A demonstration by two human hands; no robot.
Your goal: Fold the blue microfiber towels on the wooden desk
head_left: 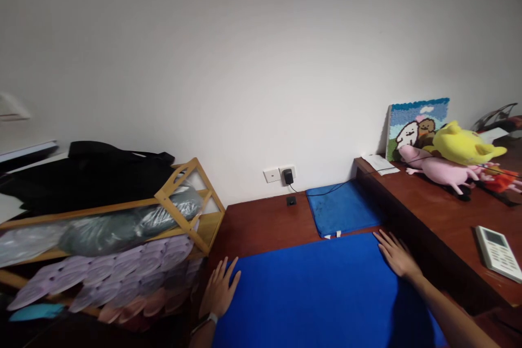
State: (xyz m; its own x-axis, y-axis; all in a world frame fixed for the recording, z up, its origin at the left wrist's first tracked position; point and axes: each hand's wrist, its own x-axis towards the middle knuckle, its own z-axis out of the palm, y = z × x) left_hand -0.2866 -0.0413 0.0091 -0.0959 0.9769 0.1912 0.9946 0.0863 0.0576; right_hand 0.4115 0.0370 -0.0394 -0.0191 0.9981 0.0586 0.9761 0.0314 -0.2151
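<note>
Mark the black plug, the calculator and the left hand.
Black plug (pixel 288 176): head view, front of its body.
Calculator (pixel 499 255): head view, keypad.
Left hand (pixel 220 290): head view, back of the hand.

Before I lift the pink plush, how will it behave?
The pink plush looks stuffed, so probably light and squashy. Its thin legs may flop. The yellow plush seems to rest on it and could roll off.

Two hands (pixel 220 285) (pixel 398 256), two blue mats (pixel 310 288) (pixel 345 208)
</note>
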